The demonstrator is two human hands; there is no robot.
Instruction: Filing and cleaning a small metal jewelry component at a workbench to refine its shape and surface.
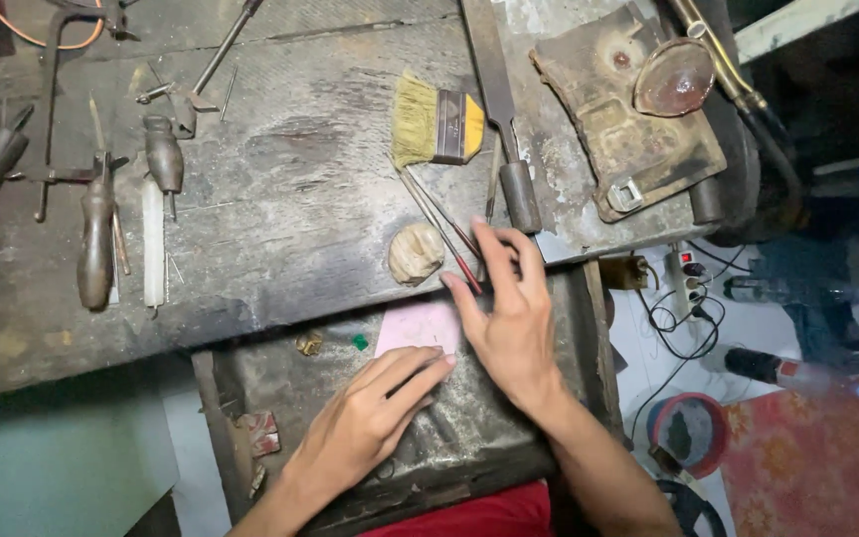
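- Pink paper sheet (418, 328) lying flat in the pull-out tray (569, 328) under the near edge of the counter (300, 199), close to the tray's far rim.
- Both hands at the sheet: left hand (365, 423) coming from the near side, fingers (420, 370) stretched out flat and close together, tips resting on the sheet's near edge, gripping nothing.
- Right hand (514, 318) just beside the sheet's right edge, fingers spread wide and lifted, index tip at the sheet's far right corner; nothing held there either.
- Sheet thus lying just ahead of the left fingertips and to the left of the right palm; both hands about equally near.
- Long axis hard to judge, since the hands hide much of the sheet; visible part roughly square, pale pink, thin, uncreased.
- On the counter just beyond the tray's far rim: a lumpy tan stone-like piece (416, 253), thin red-tipped rods (439, 224), a file with dark handle (509, 149), a yellow-bristled brush (434, 124).
- Small green bit (360, 341) in the tray, left of the sheet.
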